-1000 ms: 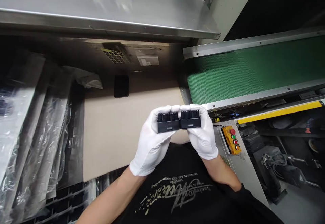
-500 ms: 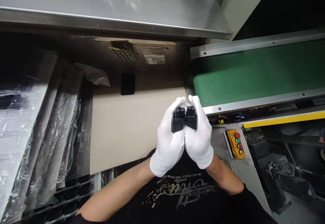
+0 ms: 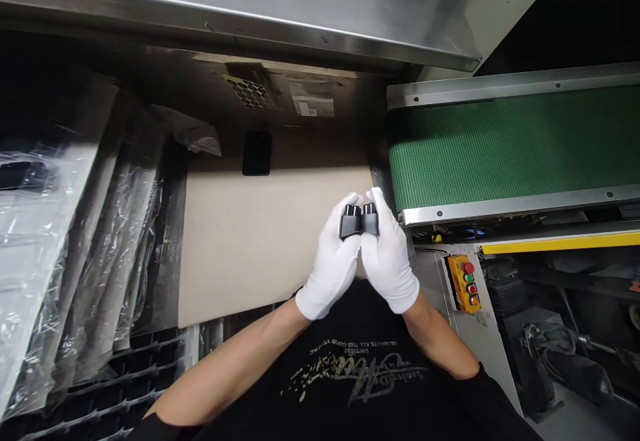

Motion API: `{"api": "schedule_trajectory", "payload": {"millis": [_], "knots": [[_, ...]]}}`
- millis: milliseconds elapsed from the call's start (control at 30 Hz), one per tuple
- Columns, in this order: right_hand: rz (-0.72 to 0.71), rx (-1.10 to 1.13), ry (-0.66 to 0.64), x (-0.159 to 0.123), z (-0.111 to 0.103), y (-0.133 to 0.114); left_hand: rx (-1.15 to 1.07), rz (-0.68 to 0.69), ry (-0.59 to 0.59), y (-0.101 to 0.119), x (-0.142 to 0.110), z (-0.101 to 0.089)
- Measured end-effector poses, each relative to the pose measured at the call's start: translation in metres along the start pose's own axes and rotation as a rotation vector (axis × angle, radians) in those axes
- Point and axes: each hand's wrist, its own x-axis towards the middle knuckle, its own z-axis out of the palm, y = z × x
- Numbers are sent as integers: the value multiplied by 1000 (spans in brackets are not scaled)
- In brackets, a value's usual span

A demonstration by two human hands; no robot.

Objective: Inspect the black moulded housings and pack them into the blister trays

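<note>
White gloves cover both my hands, which are held side by side in front of my chest. My left hand [image 3: 334, 254] is closed around a small black part [image 3: 350, 222] with short round posts at its top. A matching black part [image 3: 369, 219] sits in my right hand [image 3: 387, 254], its fingers curled along the side. The two parts stand upright with their inner edges touching or nearly so. Their lower ends are hidden by the gloves. Beyond my hands, a flat black rectangular piece [image 3: 257, 153] lies by the far edge of the beige board [image 3: 240, 247].
A green conveyor belt [image 3: 510, 147] runs off to the right. Below it stands a yellow button box [image 3: 464, 284]. Plastic-wrapped sheets [image 3: 95, 227] lean at the left, above a black tray [image 3: 135, 387]. A metal shelf [image 3: 300, 7] overhangs the back.
Both hands have tilted the black parts, so their front faces and round posts show differently. My hands have come closer together. The view has shifted slightly.
</note>
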Motion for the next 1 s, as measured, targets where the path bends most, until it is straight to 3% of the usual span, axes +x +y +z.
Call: {"api": "schedule_trajectory", "payload": {"millis": [67, 167, 233, 300, 433, 533, 633, 767, 1000], "knots": [[-16, 9, -18, -2, -2, 3, -24, -25, -46, 2, -2, -5], [-97, 70, -36, -7, -4, 7, -204, -199, -139, 9, -9, -11], [-155, 110, -4, -12, -4, 10, -311, -292, -170, 12, -12, -14], [-177, 133, 60, -15, -3, 14, -323, -297, -187, 14, -15, -18], [-176, 165, 113, -15, -12, 8, -83, -138, -226, 22, -21, -32], [-166, 206, 104, -11, -29, -9, 78, 81, -137, 35, -28, -40], [-169, 235, 63, -8, -43, -26, 91, 200, -52, 46, -35, -42], [-170, 235, 26, -10, -47, -32, 107, 242, -56, 44, -38, -42], [-126, 293, 2, -20, -42, -20, 88, 230, -70, 31, -43, -43]]}}
